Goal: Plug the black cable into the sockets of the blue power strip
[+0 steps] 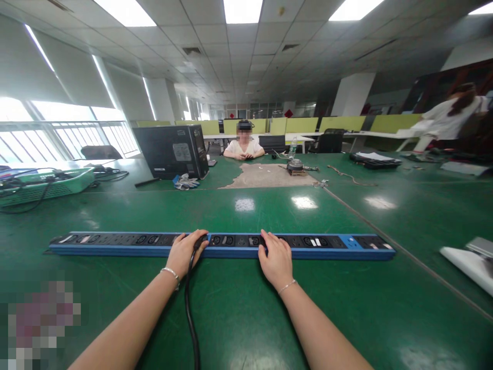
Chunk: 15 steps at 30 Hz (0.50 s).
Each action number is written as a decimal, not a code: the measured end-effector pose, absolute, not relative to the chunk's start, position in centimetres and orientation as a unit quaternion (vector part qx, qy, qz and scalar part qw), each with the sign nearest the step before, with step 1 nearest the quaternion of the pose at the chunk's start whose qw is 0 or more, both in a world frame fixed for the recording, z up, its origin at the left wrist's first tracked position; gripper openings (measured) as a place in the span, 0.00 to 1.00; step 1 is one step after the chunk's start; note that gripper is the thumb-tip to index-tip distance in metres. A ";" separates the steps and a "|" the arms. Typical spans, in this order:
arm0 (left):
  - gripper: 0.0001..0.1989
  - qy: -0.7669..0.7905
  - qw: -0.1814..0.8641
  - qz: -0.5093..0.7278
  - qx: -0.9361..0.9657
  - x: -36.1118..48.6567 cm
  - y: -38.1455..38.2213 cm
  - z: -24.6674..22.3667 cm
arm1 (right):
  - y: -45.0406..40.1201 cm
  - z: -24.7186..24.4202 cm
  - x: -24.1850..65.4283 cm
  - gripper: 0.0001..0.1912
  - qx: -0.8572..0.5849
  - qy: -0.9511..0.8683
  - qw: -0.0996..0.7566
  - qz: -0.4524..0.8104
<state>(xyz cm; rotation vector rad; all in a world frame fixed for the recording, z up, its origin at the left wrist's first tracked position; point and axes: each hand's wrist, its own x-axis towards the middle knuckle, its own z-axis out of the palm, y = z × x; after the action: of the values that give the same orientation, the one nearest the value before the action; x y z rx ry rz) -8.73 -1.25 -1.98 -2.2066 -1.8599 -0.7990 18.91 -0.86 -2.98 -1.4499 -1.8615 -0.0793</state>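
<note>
A long blue power strip [231, 252] with black sockets lies crosswise in front of me on the green tabletop. My left hand [187, 252] is closed around the plug [200, 240] of a black power cord [188, 308], left of the strip's middle. The plug is at the sockets, but how deep it sits is hidden by my fingers. From there the cord hangs down toward the near edge of the view. Right of the middle, my right hand [276, 257] grips the strip, fingers over its top and thumb near its front side.
Farther back stand a black computer case [169, 151], a crumpled glove [186, 182], a round metal object [295, 165] and a bottle [293, 148]. A green basket [73, 182] with cables is left, a white object [466, 264] right. One person [243, 146] sits opposite; another [454, 118] is at right.
</note>
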 end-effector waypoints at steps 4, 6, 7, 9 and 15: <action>0.16 -0.620 0.062 -0.274 -0.732 -8.8 -1.1 -2.3 | -0.7 -3.0 18.8 0.19 -0.568 -0.720 0.398 -0.020; 0.15 -0.621 0.060 -0.282 -0.729 -8.9 -1.0 -2.4 | -0.7 -3.0 18.8 0.18 -0.566 -0.721 0.401 -0.011; 0.14 -0.623 0.060 -0.287 -0.726 -8.9 -0.9 -2.5 | -0.7 -3.0 18.8 0.18 -0.565 -0.721 0.402 -0.007; 0.13 -0.625 0.058 -0.296 -0.720 -8.8 -0.9 -2.6 | -0.7 -3.0 18.8 0.17 -0.564 -0.721 0.403 -0.003; 0.12 -0.630 0.065 -0.344 -0.693 -7.8 -1.1 -3.2 | -0.6 -3.0 18.6 0.16 -0.567 -0.708 0.421 0.008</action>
<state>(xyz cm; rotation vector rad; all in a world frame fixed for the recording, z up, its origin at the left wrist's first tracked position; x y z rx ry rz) -7.83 -1.08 -3.18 -2.0914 -1.9016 -1.0391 18.62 -0.56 -2.96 -1.4202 -1.7738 0.0192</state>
